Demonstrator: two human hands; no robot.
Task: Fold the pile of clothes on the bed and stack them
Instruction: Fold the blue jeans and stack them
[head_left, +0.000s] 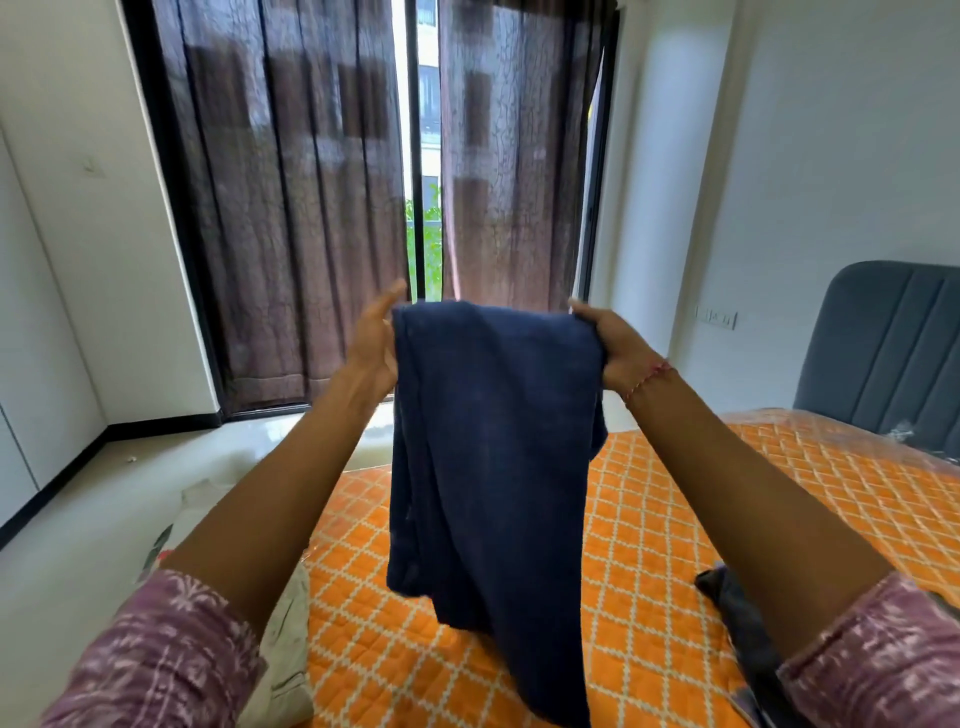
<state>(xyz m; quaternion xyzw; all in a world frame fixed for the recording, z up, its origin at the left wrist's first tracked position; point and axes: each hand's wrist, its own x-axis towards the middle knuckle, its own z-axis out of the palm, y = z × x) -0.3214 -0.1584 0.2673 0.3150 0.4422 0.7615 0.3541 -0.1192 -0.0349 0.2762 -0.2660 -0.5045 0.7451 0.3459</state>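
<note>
Both forearms were bare below mauve sleeves printed with a pale white pattern. A thin red thread bracelet circled the right wrist.

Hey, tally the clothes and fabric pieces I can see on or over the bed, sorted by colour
Navy blue: 1, the garment held up by left hand and right hand
Dark grey-blue: 1, the crumpled piece
White patterned: 1, the cloth
Total: 3

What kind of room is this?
Most likely a bedroom: a bed with an orange quilted cover, a padded grey headboard, and long dark curtains over a tall window.
</note>
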